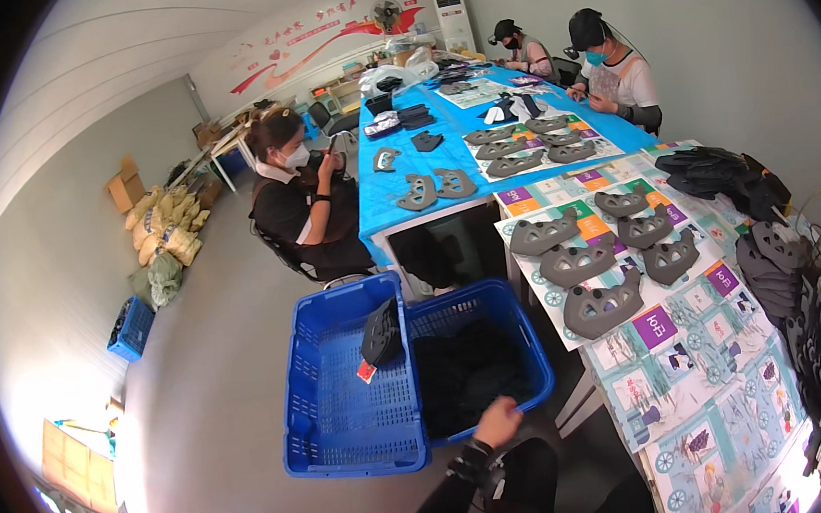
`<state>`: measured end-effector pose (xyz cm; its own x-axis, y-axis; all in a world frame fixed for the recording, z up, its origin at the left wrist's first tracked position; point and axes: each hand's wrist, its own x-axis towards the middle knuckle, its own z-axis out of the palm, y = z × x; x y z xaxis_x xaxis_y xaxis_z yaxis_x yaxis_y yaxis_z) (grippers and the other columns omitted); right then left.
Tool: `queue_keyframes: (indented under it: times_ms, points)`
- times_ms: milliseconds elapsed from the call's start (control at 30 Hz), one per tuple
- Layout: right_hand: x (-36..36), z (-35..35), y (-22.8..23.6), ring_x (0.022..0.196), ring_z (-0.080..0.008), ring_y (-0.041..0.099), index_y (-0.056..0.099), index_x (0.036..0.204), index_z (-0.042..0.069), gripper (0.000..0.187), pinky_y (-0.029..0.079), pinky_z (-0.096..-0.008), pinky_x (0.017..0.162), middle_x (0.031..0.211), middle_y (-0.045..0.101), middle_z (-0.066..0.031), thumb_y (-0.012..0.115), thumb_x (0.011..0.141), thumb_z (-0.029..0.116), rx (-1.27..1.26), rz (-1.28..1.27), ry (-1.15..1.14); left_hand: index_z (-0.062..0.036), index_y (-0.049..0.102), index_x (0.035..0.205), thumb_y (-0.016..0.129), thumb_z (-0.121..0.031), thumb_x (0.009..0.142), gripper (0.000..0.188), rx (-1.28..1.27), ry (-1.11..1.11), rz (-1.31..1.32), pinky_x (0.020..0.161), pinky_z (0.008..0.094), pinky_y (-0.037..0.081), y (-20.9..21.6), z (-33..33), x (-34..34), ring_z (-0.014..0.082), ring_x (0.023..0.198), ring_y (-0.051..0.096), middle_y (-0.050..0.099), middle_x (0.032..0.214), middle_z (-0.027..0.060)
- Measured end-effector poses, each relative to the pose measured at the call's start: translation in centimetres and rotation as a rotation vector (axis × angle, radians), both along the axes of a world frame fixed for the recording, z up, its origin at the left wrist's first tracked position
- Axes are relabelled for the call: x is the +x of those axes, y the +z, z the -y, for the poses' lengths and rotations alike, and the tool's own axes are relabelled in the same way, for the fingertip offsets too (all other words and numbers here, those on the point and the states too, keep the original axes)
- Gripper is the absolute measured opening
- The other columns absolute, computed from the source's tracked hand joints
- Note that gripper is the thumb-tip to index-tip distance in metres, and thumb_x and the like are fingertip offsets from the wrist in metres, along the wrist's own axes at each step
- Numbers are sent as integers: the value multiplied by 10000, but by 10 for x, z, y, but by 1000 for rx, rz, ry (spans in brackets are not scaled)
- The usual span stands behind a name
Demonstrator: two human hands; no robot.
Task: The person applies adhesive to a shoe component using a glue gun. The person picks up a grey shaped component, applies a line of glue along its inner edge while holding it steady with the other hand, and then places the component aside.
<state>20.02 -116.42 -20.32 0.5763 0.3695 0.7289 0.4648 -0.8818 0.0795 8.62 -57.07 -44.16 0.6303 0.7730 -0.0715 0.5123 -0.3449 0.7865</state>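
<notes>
My left hand [498, 421] reaches out from a black sleeve with a strap at the wrist, just above the near rim of a blue basket [522, 330] filled with dark pieces. Its fingers curl downward and I see nothing in them. A dark grey moulded piece with a small red tag [381, 334] sits tilted at the wall between that basket and a larger, nearly empty blue crate [337, 426]. My right hand is out of view.
To the right, a table with a printed cover [702, 407] holds grey foam pieces [603, 307] and stacks of black ones [778, 276]. A blue table [441, 158] lies beyond, with three seated people working. Sacks, boxes and a small blue crate [131, 329] line the left wall.
</notes>
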Motion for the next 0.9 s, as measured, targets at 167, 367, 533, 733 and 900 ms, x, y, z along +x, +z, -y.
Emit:
queue_keyframes:
  times_ms: [167, 367, 533, 733, 900]
  points:
    - [-4, 10, -4, 776, -363, 705, 747, 887, 59, 227, 579, -473, 709, 833, 719, -137, 668, 1012, 232, 50, -9, 46, -14, 519, 1496, 716, -517, 989, 741, 93, -197, -543, 1047, 563, 543, -7, 122, -11, 505, 1254, 648, 671, 1342, 261]
    - [-9, 15, -17, 883, -387, 666, 714, 919, 31, 320, 539, -510, 836, 924, 693, -156, 607, 1087, 281, 193, -111, 88, -29, 652, 1246, 733, -491, 991, 534, 296, -273, -710, 940, 518, 565, 20, 142, -21, 386, 1142, 734, 743, 1232, 177]
    - [-10, 17, -27, 907, -391, 658, 708, 946, 25, 450, 522, -526, 862, 948, 686, -159, 531, 1139, 390, 283, -116, 62, -36, 717, 1097, 748, -411, 993, 390, 116, -350, -614, 886, 526, 575, 9, 127, -22, 387, 1082, 748, 781, 1077, 198]
    - [-11, 24, -33, 943, -409, 645, 714, 989, 21, 456, 513, -541, 888, 996, 681, -173, 517, 1146, 402, 310, -139, 54, -44, 732, 964, 717, -364, 986, 322, -27, -792, -381, 796, 488, 566, 16, 98, -28, 377, 908, 756, 774, 919, 166]
    - [-11, 25, -35, 947, -416, 643, 709, 1014, 8, 455, 514, -545, 892, 1010, 681, -177, 526, 1144, 404, 304, -151, 61, -43, 721, 901, 736, -355, 952, 316, -152, -979, -441, 712, 451, 555, 42, 85, -38, 288, 755, 724, 733, 803, 117]
